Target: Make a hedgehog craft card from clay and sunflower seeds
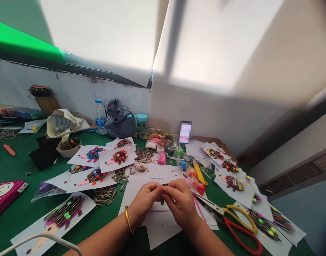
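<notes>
My left hand (148, 199) and my right hand (181, 202) meet above white paper (163, 227) at the middle of the green table. Their fingertips pinch together around a small dark piece (162, 202), partly hidden by the fingers. A gold bangle (128, 219) circles my left wrist. Scissors (227, 213) with yellow and red handles lie just right of my right hand. Left of my hands are striped seeds (105, 195) in loose piles. Beyond my hands sit a pink clay lump (161, 158) and an orange-red packet (199, 186).
Hedgehog cards (117, 158) are spread at left, and more cards (234, 185) overlap at right. A phone (184, 132) leans on the back wall. A bottle (100, 117), a blue-grey bag (120, 122) and a teal-lidded jar (141, 122) stand behind. A white cable (51, 236) crosses the lower left.
</notes>
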A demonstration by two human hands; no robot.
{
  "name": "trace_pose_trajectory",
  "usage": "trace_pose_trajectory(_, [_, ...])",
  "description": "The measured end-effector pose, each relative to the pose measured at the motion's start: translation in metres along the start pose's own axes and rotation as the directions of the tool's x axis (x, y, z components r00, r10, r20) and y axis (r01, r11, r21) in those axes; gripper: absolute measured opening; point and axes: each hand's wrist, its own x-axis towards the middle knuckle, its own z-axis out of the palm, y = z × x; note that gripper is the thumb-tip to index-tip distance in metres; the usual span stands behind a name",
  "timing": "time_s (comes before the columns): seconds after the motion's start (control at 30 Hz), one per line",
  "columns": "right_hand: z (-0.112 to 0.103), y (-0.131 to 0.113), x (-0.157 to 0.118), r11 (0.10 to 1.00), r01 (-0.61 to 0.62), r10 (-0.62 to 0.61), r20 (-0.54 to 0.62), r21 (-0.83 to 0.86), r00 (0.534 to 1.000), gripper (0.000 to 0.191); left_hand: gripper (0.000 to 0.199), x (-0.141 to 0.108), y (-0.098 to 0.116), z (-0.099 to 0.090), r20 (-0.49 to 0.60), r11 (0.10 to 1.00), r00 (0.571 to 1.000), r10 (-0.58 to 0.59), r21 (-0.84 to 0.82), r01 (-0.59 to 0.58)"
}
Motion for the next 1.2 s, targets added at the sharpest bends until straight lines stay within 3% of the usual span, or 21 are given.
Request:
trace_pose_trajectory(0.1, [0.002, -0.003, 0.004, 0.997, 0.070, -0.071, -0.024, -0.028, 0.997, 0.028, 0.050, -0.004, 0.002, 0.008, -0.011, 0.973, 1.000, 0.015, -0.232, -0.017])
trace_pose_trajectory(0.23, [0.012, -0.017, 0.005, 0.970, 0.208, -0.202, 0.065, -0.123, 0.977, 0.034, 0.066, -0.007, 0.015, 0.009, 0.052, 0.754, 0.991, -0.125, -0.644, 0.129])
trace_pose_trajectory(0.37, [0.027, -0.028, -0.005, 0.935, 0.330, -0.297, 0.224, -0.127, 0.928, 0.046, 0.072, -0.002, 0.025, -0.004, -0.044, 0.606, 0.990, -0.137, -0.794, 0.049])
trace_pose_trajectory(0.47, [0.035, -0.025, -0.011, 0.897, 0.424, -0.379, 0.276, -0.126, 0.883, 0.077, 0.077, -0.001, 0.020, -0.008, -0.014, 0.558, 0.989, -0.149, -0.827, 0.072])
trace_pose_trajectory(0.57, [0.033, -0.015, -0.011, 0.905, 0.345, -0.281, 0.259, -0.249, 0.924, 0.093, 0.079, -0.002, 0.016, -0.005, 0.103, 0.541, 0.981, -0.165, -0.822, 0.177])
trace_pose_trajectory(0.67, [0.029, -0.008, -0.011, 0.915, 0.278, -0.214, 0.234, -0.291, 0.949, 0.092, 0.086, -0.003, 0.018, -0.004, 0.118, 0.557, 0.985, -0.127, -0.813, 0.169])
trace_pose_trajectory(0.77, [0.032, -0.009, -0.015, 0.891, 0.386, -0.318, 0.279, -0.237, 0.906, 0.093, 0.085, -0.003, 0.020, -0.004, 0.039, 0.552, 0.991, -0.127, -0.828, 0.104])
trace_pose_trajectory(0.83, [0.035, -0.010, -0.016, 0.872, 0.435, -0.367, 0.288, -0.224, 0.884, 0.098, 0.084, -0.003, 0.018, -0.002, 0.047, 0.544, 0.986, -0.158, -0.830, 0.127])
trace_pose_trajectory(0.93, [0.036, -0.007, -0.012, 0.889, 0.374, -0.310, 0.255, -0.262, 0.916, 0.097, 0.085, -0.004, 0.016, 0.000, 0.114, 0.532, 0.981, -0.158, -0.827, 0.182])
trace_pose_trajectory(1.0, [0.033, -0.005, -0.010, 0.900, 0.347, -0.282, 0.256, -0.262, 0.925, 0.093, 0.090, -0.004, 0.018, -0.002, 0.077, 0.558, 0.988, -0.130, -0.818, 0.138])
trace_pose_trajectory(1.1, [0.032, -0.005, -0.011, 0.881, 0.423, -0.354, 0.297, -0.212, 0.887, 0.092, 0.087, -0.002, 0.021, -0.006, -0.026, 0.571, 0.996, -0.089, -0.821, 0.030])
trace_pose_trajectory(1.2, [0.034, -0.006, -0.011, 0.864, 0.458, -0.386, 0.311, -0.209, 0.869, 0.097, 0.085, -0.002, 0.019, -0.006, 0.032, 0.575, 0.990, -0.135, -0.811, 0.104])
